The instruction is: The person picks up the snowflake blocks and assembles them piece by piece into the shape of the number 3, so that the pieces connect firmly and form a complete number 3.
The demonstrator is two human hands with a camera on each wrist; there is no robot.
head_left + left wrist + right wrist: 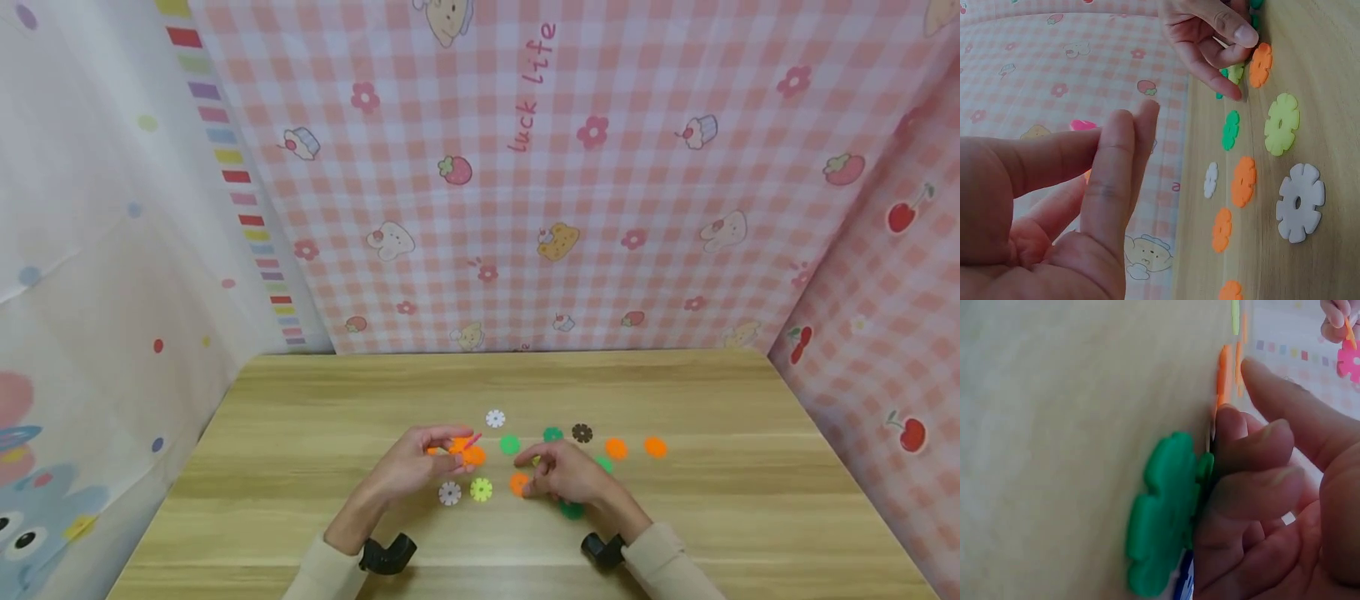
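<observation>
My left hand [416, 460] pinches a pink snowflake disc [1350, 361] and an orange disc [1350, 332] that meet at an angle, raised over the tabletop. In the left wrist view its fingers hide most of both. My right hand [573, 475] hangs low over the table with loosely bent fingers and holds nothing. Its thumb overlaps a flat orange disc [518, 484] in the head view. Beside its palm lies a dark green disc [1163, 515]. A yellow-green disc [1282, 124] and a greyish-white one [1300, 203] lie between the hands and the near edge.
Several more discs lie flat on the wooden table [315, 417]: a white one [495, 418], a bright green one [510, 445], a brown one [582, 432] and an orange one [656, 447] at the right. A pink checked curtain [525, 208] hangs behind the table.
</observation>
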